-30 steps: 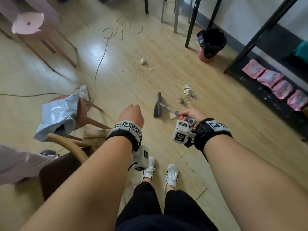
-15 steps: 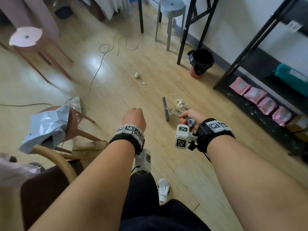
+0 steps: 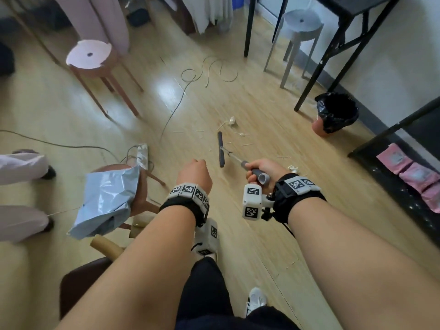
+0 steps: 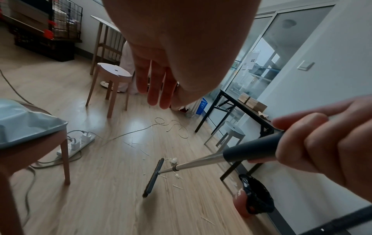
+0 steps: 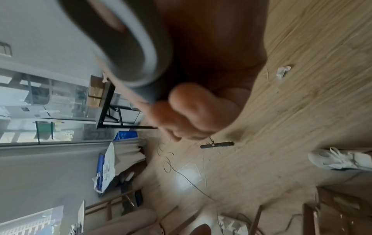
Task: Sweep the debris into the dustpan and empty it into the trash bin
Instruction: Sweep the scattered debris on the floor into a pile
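Note:
My right hand (image 3: pixel 264 170) grips the grey handle (image 3: pixel 259 176) of a broom; its dark head (image 3: pixel 221 148) rests on the wooden floor ahead of me. A crumpled white scrap (image 3: pixel 231 120) and thin splinters lie just beyond the head, and another white scrap (image 3: pixel 293 167) lies by my right hand. My left hand (image 3: pixel 195 173) hangs beside the right one and holds nothing; its fingers (image 4: pixel 157 89) hang loose. The black-lined trash bin (image 3: pixel 335 114) stands at the right by the wall. In the left wrist view the broom head (image 4: pixel 154 176) lies next to the debris (image 4: pixel 173 160). No dustpan shows.
A pink stool (image 3: pixel 89 55) and a grey stool (image 3: pixel 301 22) stand ahead, with black table legs (image 3: pixel 316 75) near the bin. A loose cable (image 3: pixel 181 96) crosses the floor. At my left are a stool with a grey bag (image 3: pixel 107 198) and another person's legs (image 3: pixel 21 167).
The view has moved forward. The broom head has left the debris pile at the right and now lies farther out, near the crumpled white scrap. My left hand stays empty.

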The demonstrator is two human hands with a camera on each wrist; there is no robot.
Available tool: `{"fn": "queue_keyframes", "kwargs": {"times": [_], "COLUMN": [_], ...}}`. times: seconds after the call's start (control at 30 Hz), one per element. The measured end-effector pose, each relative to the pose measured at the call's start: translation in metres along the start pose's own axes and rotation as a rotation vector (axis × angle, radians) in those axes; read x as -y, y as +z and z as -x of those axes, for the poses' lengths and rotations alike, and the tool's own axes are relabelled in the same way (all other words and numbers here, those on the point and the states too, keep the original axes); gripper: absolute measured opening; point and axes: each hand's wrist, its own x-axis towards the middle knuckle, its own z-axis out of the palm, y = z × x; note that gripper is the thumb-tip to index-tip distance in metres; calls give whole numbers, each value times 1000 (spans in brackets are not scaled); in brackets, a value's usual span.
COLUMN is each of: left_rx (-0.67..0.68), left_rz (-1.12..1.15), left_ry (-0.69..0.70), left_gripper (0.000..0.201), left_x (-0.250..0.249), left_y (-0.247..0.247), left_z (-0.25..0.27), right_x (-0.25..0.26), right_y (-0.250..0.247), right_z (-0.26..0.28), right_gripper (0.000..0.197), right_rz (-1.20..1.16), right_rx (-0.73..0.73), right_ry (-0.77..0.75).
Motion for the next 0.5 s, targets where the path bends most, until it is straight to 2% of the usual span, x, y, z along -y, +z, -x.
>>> {"fn": "queue_keyframes", "kwargs": {"times": [0.13,0.23,0.37,0.5], "left_rx": [22,40,62,85], "left_rz": [-18,-55,-75,-61], "left_ry": [-30,-53,-72,-86], "left_gripper": [37,40,42,42], "left_x": [43,69,88,94], "left_y": [-27,-43,-50,-53], "left_z": [-43,-76,-108,-137], "right_x": [31,50,72,99], "right_y": [60,93,118,127], "right_z": [-33,-57,-78,-103], "right_gripper": [14,16,19,18], "right_rz": [-33,-147,-309,-404], "right_rx": [51,115,176,143], "right_ry": [42,74,107,89]}}
